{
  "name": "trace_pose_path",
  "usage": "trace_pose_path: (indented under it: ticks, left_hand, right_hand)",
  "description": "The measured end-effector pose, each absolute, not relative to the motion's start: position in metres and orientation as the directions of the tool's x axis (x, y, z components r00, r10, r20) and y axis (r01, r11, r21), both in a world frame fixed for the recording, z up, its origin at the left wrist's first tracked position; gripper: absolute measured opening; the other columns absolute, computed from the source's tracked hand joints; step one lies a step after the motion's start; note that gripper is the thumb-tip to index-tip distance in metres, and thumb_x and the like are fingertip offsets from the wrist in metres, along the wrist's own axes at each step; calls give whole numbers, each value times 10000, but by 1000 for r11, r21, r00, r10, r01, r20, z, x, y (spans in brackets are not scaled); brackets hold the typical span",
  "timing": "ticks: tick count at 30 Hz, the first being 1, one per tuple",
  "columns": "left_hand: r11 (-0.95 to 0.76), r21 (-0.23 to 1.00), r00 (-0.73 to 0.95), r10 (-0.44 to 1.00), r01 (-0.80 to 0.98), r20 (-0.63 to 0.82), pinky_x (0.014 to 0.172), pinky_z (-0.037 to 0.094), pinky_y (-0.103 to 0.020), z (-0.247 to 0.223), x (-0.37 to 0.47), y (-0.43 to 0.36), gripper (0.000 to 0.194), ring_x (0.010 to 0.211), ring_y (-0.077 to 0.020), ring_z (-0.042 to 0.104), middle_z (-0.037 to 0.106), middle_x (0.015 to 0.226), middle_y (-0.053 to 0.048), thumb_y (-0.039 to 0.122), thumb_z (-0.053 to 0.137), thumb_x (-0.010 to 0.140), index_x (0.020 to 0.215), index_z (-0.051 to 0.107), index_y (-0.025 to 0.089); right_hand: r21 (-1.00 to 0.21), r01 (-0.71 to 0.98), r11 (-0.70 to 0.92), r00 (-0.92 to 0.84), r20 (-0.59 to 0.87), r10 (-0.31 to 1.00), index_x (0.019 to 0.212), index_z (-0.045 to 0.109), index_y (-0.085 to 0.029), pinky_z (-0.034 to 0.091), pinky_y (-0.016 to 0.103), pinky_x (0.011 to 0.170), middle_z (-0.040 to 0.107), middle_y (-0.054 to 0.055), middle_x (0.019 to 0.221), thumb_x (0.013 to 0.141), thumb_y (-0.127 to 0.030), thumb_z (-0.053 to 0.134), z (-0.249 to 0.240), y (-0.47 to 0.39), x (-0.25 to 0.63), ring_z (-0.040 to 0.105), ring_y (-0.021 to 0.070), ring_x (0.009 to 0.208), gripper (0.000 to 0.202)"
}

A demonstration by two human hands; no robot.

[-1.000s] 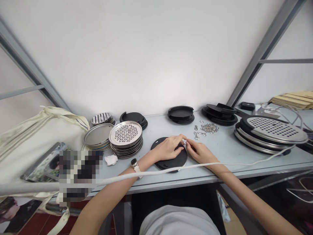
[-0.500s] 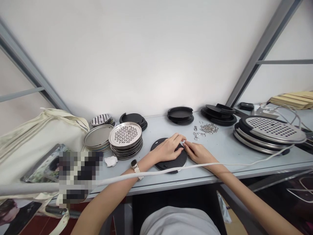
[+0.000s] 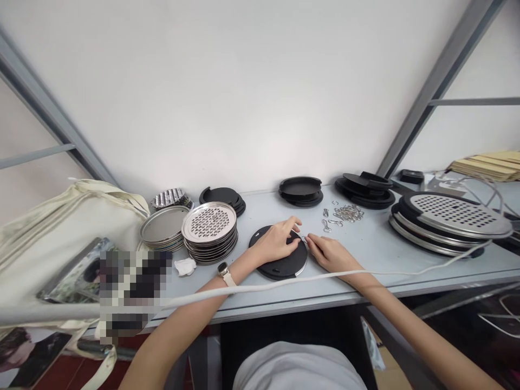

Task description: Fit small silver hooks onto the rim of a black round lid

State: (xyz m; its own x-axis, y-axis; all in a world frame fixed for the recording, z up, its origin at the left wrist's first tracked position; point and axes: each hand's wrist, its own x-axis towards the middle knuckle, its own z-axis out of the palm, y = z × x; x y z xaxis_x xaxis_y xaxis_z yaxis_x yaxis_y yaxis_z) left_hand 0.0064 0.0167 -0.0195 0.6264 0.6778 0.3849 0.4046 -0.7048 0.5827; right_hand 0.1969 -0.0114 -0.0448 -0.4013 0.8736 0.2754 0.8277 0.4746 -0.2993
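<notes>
A black round disc (image 3: 280, 266) with a thin metal rim at its lower right lies on the table in front of me. My left hand (image 3: 276, 242) rests across its top, thumb and fingers apart, the index finger lifted near the right rim. Just beyond that rim, my right hand (image 3: 325, 250) pinches a small wire snap hook (image 3: 304, 239) at the disc's edge. Most of the hook is hidden by the fingers, and I cannot tell whether it passes through the disc. To the right, behind my hands, is a pile of loose snap hooks (image 3: 349, 213).
Stacked metal grater plates (image 3: 209, 222) and plain round metal plates (image 3: 162, 225) stand left. Black round holders (image 3: 300, 187) sit along the wall. Assembled graters (image 3: 455, 208) are piled right. A white cable (image 3: 260, 287) crosses before my arms; a cream bag (image 3: 109, 216) is at left.
My left hand's fingers have spread and lifted from around the hook. The disc has turned and shifted slightly left, showing more metal rim. My right hand keeps its pinch.
</notes>
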Motion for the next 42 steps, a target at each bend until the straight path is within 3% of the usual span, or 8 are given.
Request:
trace_pose_path:
  ticks: [4,16,24,32,42]
  left_hand:
    - [-712,613,677,640,344,364,769,491,-280,-16,6,12,421,720,-106,583,569,1099,-55,180,573,767,1150,400,209]
    - [-724,579,713,624,374,320,768,482,-275,-16,8,9,424,793,-135,602,582,1079,-50,214,526,809,1196,355,211]
    - [-815,361,720,574,454,390,931,350,-358,-10,10,7,340,983,-208,555,627,973,-40,207,513,817,1142,415,194]
    - [-823,368,733,558,432,389,939,307,-341,-9,10,8,333,967,-180,572,625,963,-30,182,514,813,1127,404,201]
    - [-815,421,733,559,398,389,943,345,-328,-11,10,10,319,940,-170,588,625,961,-29,153,527,795,1092,420,196]
  right_hand:
    - [-311,824,474,-408,256,876,799,536,-191,360,256,582,637,52,690,958,-277,281,-46,-11,198,566,168,583,313]
    - [-329,788,521,-460,248,852,781,564,-180,371,256,608,641,48,705,950,-261,308,-46,-10,200,563,160,603,317]
    - [-361,782,508,-446,245,861,766,568,-169,382,263,607,643,64,705,949,-291,290,-45,-11,200,568,169,604,355]
    - [-402,774,490,-433,229,872,700,555,-177,370,256,581,635,59,666,946,-318,281,-42,-12,200,553,162,577,394]
    - [-468,750,467,-405,234,884,696,570,-170,362,249,561,632,44,648,935,-345,313,-41,-12,198,538,151,557,392]
